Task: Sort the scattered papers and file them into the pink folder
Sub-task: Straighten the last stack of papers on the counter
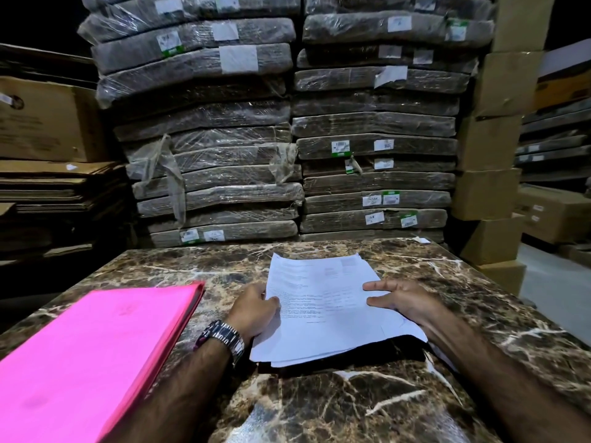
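Note:
A loose stack of white printed papers [323,310] lies in the middle of the brown marble table [367,398], its edges uneven. My left hand [254,310], with a metal watch on the wrist, pinches the stack's left edge. On the right edge rests my right hand [401,300], fingers spread flat on the top sheet and thumb over it. The pink folder [86,353] lies closed at the left of the table, a little apart from my left forearm.
Two tall piles of plastic-wrapped flat bundles [287,129] rise right behind the table's far edge. Cardboard boxes [499,148] stack up at the right, flattened cartons [48,187] at the left. A small paper scrap [421,240] sits at the far right corner.

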Motion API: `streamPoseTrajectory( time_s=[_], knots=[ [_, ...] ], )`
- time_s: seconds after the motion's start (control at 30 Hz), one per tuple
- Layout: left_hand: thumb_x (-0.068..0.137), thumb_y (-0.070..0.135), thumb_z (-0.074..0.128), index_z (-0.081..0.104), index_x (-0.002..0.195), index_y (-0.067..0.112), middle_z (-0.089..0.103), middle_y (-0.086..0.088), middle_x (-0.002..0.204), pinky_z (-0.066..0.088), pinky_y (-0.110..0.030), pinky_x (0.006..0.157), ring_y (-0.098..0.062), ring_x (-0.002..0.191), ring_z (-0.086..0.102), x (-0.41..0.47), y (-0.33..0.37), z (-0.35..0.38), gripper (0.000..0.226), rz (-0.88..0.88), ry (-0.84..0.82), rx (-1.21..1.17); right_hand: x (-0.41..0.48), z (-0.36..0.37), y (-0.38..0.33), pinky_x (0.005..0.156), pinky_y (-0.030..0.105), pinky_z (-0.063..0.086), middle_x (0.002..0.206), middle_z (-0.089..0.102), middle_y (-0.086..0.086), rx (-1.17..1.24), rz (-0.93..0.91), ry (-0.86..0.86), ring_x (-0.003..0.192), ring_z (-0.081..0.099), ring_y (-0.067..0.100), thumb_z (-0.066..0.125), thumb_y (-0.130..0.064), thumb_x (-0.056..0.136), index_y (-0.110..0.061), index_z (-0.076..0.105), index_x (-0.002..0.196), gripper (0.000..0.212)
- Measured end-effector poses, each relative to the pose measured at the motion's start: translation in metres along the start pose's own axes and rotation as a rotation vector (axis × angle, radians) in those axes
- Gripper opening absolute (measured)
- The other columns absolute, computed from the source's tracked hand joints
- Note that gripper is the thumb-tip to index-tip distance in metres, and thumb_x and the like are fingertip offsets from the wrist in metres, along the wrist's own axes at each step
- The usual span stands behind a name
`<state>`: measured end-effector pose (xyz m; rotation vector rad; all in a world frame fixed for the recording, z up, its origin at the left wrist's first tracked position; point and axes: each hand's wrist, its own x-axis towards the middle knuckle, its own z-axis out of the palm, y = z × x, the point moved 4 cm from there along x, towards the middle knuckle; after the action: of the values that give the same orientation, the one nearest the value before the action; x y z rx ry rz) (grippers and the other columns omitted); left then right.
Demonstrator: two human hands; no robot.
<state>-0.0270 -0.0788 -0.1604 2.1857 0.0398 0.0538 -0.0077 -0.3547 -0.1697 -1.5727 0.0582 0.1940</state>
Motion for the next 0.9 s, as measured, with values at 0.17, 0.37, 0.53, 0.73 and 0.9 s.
streamPoseTrajectory(
  time_s=[0.17, 0.37, 0.53, 0.73, 0.9],
  knots=[
    [0.097, 0.012, 0.047, 0.053, 0.11, 0.024, 0.065, 0.005, 0.107, 0.048, -0.027, 0.081, -0.017, 0.102, 0.061, -0.003, 0.005, 0.002, 0.019, 0.014, -0.035, -0.093, -0.002, 0.001, 0.0, 0.056, 0.029, 0.058, 0.086, 0.075, 0.02, 0.03, 0.015, -0.005, 0.065, 0.072, 0.027, 0.067, 0.012, 0.08, -0.002, 0.07, 0.103, 0.027],
    [0.098, 0.012, 0.046, 0.046, 0.123, 0.019, 0.061, 0.008, 0.12, 0.047, -0.034, 0.098, -0.016, 0.105, 0.061, -0.005, 0.005, 0.005, 0.026, 0.024, -0.037, -0.154, -0.007, 0.004, -0.004, 0.049, 0.027, 0.056, 0.08, 0.074, 0.018, 0.007, 0.019, -0.006, 0.059, 0.071, 0.024, 0.063, 0.013, 0.083, -0.001, 0.069, 0.102, 0.025],
    [0.1, 0.017, 0.043, 0.047, 0.103, 0.016, 0.06, 0.008, 0.106, 0.047, -0.027, 0.081, -0.015, 0.096, 0.06, -0.007, 0.006, 0.005, 0.006, -0.019, -0.027, -0.172, -0.007, 0.004, -0.003, 0.067, 0.039, 0.059, 0.098, 0.071, 0.027, 0.029, 0.031, 0.008, 0.077, 0.07, 0.032, 0.062, 0.015, 0.082, 0.003, 0.068, 0.107, 0.028],
    [0.081, 0.032, 0.045, 0.066, 0.096, 0.014, 0.073, -0.002, 0.102, 0.05, -0.05, 0.096, -0.025, 0.099, 0.068, 0.014, -0.016, 0.01, 0.031, -0.031, -0.056, -0.107, -0.007, 0.002, -0.003, 0.066, 0.037, 0.06, 0.096, 0.072, 0.026, 0.017, 0.035, 0.027, 0.078, 0.072, 0.033, 0.061, 0.013, 0.083, 0.002, 0.069, 0.105, 0.026],
    [0.081, 0.033, 0.044, 0.066, 0.093, 0.011, 0.072, -0.003, 0.101, 0.052, -0.044, 0.092, -0.026, 0.096, 0.068, 0.016, -0.013, 0.012, 0.033, -0.006, -0.04, -0.087, -0.005, 0.002, -0.003, 0.072, 0.038, 0.058, 0.097, 0.073, 0.024, -0.012, 0.031, 0.039, 0.085, 0.071, 0.035, 0.06, 0.01, 0.085, 0.002, 0.069, 0.107, 0.026]
  ],
)
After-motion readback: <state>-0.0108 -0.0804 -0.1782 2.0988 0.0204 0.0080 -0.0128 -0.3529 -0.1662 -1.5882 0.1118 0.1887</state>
